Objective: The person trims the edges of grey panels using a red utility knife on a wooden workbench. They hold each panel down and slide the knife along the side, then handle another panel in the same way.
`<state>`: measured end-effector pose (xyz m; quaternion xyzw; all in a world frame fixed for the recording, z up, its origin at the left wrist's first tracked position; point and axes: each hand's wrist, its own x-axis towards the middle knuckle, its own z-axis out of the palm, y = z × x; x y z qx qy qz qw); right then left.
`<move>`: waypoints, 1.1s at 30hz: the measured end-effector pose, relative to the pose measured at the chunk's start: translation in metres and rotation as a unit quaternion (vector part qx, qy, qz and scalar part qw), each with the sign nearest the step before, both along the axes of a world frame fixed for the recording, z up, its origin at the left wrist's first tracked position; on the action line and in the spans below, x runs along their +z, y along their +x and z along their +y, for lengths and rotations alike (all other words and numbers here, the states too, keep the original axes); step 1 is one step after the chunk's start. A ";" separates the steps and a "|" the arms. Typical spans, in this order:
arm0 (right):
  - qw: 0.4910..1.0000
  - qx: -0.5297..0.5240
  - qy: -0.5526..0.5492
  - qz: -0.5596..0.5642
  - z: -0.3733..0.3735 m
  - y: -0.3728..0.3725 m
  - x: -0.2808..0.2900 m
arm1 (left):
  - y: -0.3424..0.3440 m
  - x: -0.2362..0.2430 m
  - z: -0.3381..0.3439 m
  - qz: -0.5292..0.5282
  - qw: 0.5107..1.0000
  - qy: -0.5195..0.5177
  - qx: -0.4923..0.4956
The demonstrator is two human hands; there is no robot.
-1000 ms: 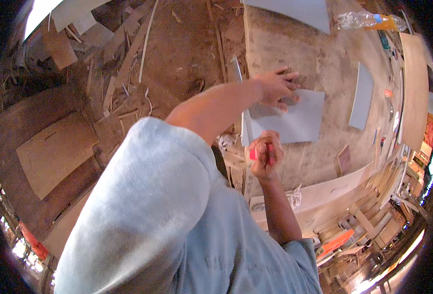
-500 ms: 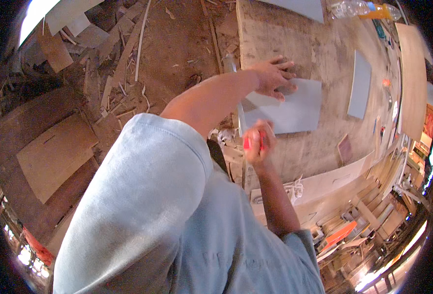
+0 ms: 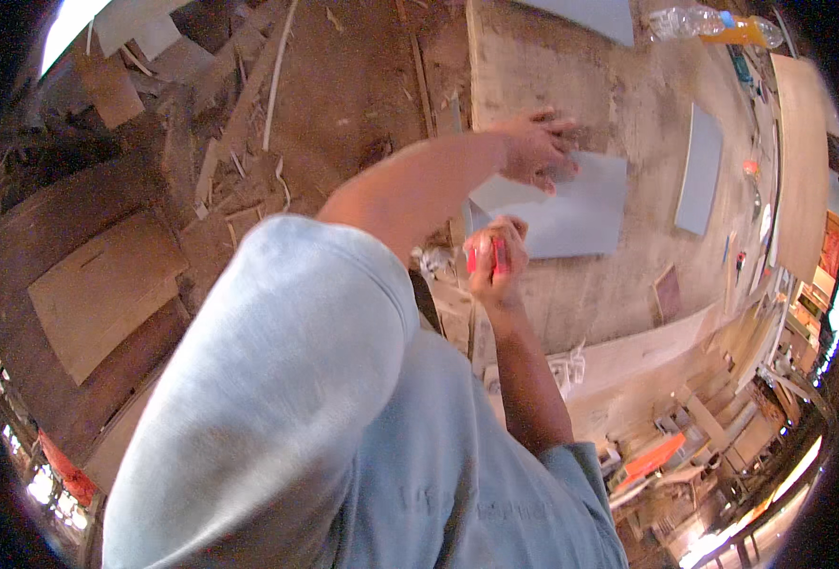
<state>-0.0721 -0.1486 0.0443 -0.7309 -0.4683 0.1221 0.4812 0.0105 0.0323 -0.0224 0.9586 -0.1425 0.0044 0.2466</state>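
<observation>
On the wooden workbench (image 3: 609, 104) lies a pale grey-white rectangular sheet (image 3: 582, 211). My left hand (image 3: 539, 152) is stretched over its far-left corner, fingers spread; slight blur hides whether every fingertip presses on it. Nearer to me, my right hand (image 3: 497, 248) is closed around a small red tool (image 3: 488, 256), mostly covered by the fingers, so its kind does not show. This fist is at the sheet's near-left edge, by the rim of the bench. Whether the tool touches the sheet cannot be made out.
Another pale sheet (image 3: 699, 171) lies farther right, with a small brown piece (image 3: 667, 292) nearer. Plastic bottles (image 3: 690, 23) lie at the far right corner. Wood scraps litter the floor (image 3: 343, 85) on the left, around a flat brown board (image 3: 106, 294).
My right hand has shifted slightly left and away from me with the red tool. The left hand stays at the sheet's far-left corner, its fingers slightly shifted.
</observation>
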 end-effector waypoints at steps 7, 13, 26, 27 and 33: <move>1.000 0.013 -0.008 -0.013 -0.033 -0.006 0.012 | 0.005 -0.011 -0.008 -0.042 0.999 -0.021 0.002; 0.999 0.029 -0.030 0.022 -0.034 -0.013 0.031 | -0.008 -0.006 -0.005 0.001 1.000 -0.015 0.014; 0.994 -0.011 -0.106 -0.017 -0.072 -0.029 0.021 | -0.003 -0.002 0.001 -0.056 0.998 0.023 0.019; 0.992 -0.013 -0.124 0.011 -0.081 -0.030 0.028 | -0.003 0.016 0.002 -0.038 0.998 0.036 0.028; 0.945 -0.125 -0.233 0.192 -0.147 -0.066 0.070 | -0.053 0.059 -0.044 -0.054 0.990 -0.007 0.133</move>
